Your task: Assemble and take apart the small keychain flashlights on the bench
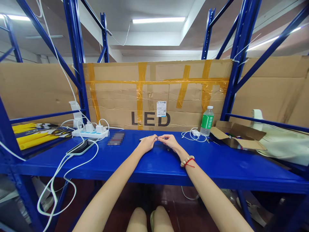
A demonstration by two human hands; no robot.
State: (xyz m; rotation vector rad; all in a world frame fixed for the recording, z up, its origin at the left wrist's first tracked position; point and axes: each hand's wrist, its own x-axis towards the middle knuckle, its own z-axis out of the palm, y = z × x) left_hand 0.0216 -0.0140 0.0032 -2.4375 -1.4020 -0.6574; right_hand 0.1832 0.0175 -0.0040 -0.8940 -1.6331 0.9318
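Both of my hands rest on the blue shelf top [149, 161], meeting near its middle. My left hand [147, 142] is closed in a pinch on a small thin metal object [159, 138] that runs between the two hands. My right hand [170, 141] pinches the other end of it, fingers curled. A bead bracelet with a red string sits on my right wrist [187, 160]. The object is too small to name. A thin pale stick-like tip [142, 139] pokes out to the left of my left hand.
A phone [81, 147] on a white cable lies left, beside a power strip [90, 131] with chargers. A green-labelled water bottle [207, 121], a white cable coil [193, 133] and an open cardboard box [235, 137] stand right. A taped "LED" carton [156, 93] forms the back wall.
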